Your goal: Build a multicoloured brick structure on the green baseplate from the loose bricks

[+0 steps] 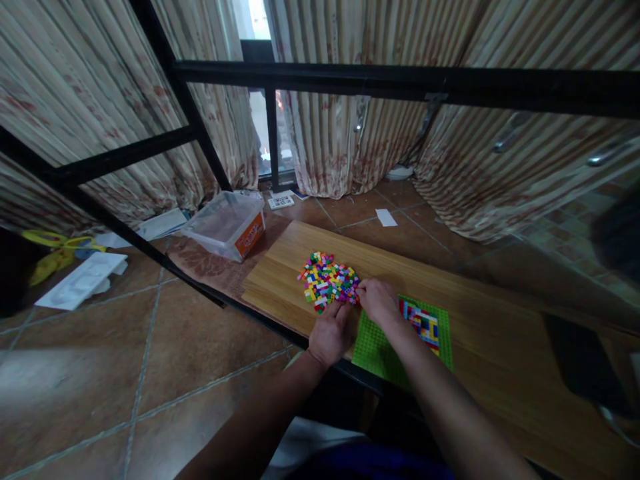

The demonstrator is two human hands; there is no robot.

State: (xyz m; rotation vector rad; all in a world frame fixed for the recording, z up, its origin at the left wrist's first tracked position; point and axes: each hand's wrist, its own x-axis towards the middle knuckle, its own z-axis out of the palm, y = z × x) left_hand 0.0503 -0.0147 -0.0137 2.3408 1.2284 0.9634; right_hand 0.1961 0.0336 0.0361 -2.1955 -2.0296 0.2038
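A heap of small bricks in many colours [327,277] lies on a wooden tabletop [290,267]. To its right lies a green baseplate [375,347] with a patch of coloured bricks [424,323] fixed near its far right corner. My left hand [331,333] rests at the near edge of the heap, fingers curled down onto the bricks. My right hand [379,300] sits at the heap's right edge, over the baseplate's far corner, fingers bent in a pinch among the bricks. What either hand holds is hidden.
A clear plastic box with an orange label [227,223] stands on the tiled floor beyond the table's left end. Black metal frame bars [350,77] cross above. Curtains hang behind. Papers and a white tray [83,280] lie on the floor at left. A dark object [585,363] lies on the table at right.
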